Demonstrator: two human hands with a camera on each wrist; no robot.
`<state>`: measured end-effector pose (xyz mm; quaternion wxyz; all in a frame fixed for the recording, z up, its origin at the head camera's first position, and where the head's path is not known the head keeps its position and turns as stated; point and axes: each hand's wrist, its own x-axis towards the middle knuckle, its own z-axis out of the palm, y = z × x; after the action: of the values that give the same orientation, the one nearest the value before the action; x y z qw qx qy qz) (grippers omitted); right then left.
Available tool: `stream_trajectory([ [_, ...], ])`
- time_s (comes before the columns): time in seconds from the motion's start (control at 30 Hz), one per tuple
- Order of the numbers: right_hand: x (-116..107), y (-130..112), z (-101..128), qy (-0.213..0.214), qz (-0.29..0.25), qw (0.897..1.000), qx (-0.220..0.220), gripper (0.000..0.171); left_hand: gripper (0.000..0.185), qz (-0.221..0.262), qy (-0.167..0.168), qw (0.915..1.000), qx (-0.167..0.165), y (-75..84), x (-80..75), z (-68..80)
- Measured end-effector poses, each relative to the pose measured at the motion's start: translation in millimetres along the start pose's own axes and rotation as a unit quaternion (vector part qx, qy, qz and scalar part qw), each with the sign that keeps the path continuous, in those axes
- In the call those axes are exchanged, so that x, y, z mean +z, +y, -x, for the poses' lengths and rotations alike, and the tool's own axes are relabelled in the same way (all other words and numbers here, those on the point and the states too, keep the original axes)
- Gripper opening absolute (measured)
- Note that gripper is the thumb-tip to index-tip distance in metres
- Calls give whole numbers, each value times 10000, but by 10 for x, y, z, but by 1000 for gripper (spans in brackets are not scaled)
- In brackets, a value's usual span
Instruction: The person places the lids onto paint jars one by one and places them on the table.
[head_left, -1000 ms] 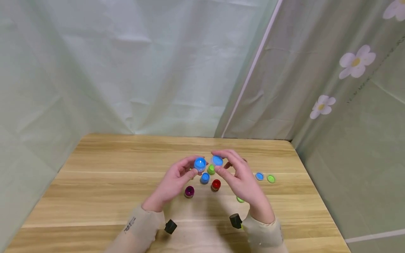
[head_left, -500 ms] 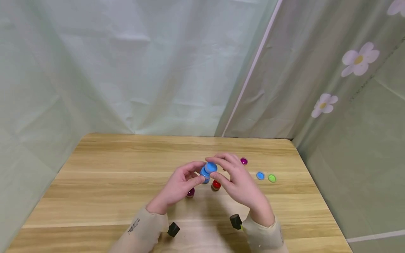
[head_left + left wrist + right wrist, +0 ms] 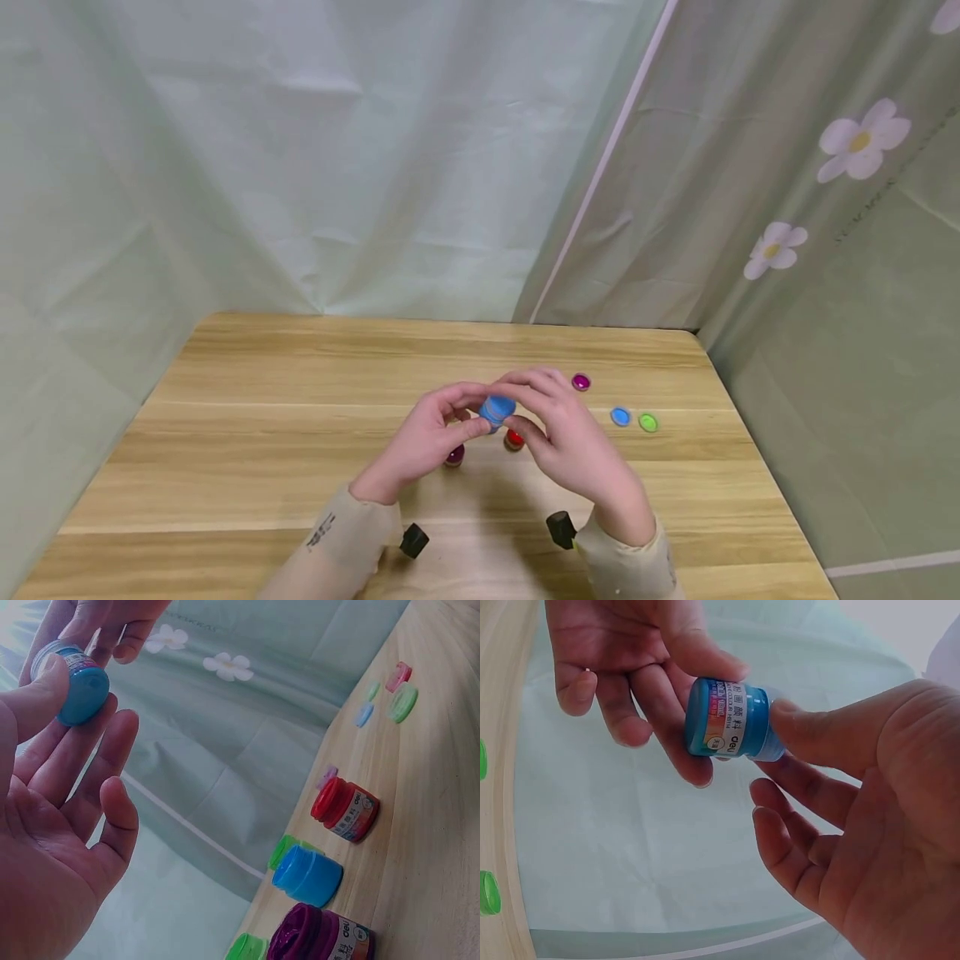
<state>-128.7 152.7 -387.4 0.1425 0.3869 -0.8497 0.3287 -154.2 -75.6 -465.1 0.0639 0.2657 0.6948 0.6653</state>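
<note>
Above the table, my left hand (image 3: 420,437) holds a small blue paint jar (image 3: 724,720) between thumb and fingers, with its label facing the right wrist camera. My right hand (image 3: 562,433) pinches the jar's blue lid (image 3: 771,742) between thumb and fingers; the lid sits at the jar's mouth. Below the hands stand several open paint jars: a red jar (image 3: 349,810), another blue jar (image 3: 311,877), a purple jar (image 3: 322,937) and green jars, one green jar (image 3: 247,949) at the lower edge of the left wrist view. In the head view the hands hide most of them.
To the right of the hands lie loose lids on the wooden table (image 3: 262,467): a purple lid (image 3: 581,382), a blue lid (image 3: 620,416) and a green lid (image 3: 648,422). The left wrist view also shows a red lid (image 3: 399,675). A pale curtain (image 3: 375,167) hangs behind.
The blue jar and its lid were apart; the hands came together and the lid is now at the jar's mouth. Both hands are slightly lower.
</note>
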Motion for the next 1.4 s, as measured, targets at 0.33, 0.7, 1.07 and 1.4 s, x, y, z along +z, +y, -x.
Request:
stream_trajectory([
  [0.33, 0, -18, 7, -70, 111, 9999, 102, 38, 34, -13, -71, 10000, -50, 22, 8, 0],
  [0.7, 28, -33, -3, 124, 248, 9971, 716, 30, 33, -69, -98, 9996, -240, 33, 6, 8],
  [1.07, 153, -87, -20, 397, 912, 9812, 1653, 52, 37, 2, -94, 9998, -164, 49, 28, 11],
  [1.4, 119, -78, -14, 998, 252, 9884, 1116, 31, 36, 301, -49, 9992, -259, 41, 22, 14],
])
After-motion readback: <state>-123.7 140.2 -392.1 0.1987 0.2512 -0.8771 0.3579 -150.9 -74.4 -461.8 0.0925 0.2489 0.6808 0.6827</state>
